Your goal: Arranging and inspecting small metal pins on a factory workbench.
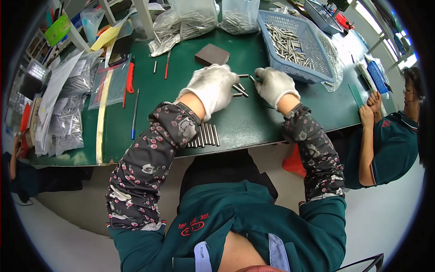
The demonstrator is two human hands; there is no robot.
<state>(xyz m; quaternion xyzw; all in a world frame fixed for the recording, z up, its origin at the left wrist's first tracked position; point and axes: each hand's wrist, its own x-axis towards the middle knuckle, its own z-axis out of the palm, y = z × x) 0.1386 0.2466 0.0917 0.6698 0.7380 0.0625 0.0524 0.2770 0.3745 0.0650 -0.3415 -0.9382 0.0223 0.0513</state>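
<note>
Both my hands wear white work gloves. My left hand (209, 87) is curled palm down over the green table, closed around several short metal pins (243, 90) whose ends stick out on its right side. Its fingertips are mostly hidden beneath the glove. Just to the right, my right hand (275, 86) pinches one metal pin (252, 79) between thumb and fingers, close to those pin ends. A dark brown block (213, 55) lies just beyond my left hand. Side by side near the table's front edge rests a row of metal pins (209, 135), partly covered by my left sleeve.
A blue plastic basket (267, 47) of loose pins stands at the far right, with pin-filled plastic bags (195, 20) behind. On the left lie a red-handled knife (131, 78), a blue pen (135, 115) and bagged parts (68, 122). A co-worker (389, 136) sits at right.
</note>
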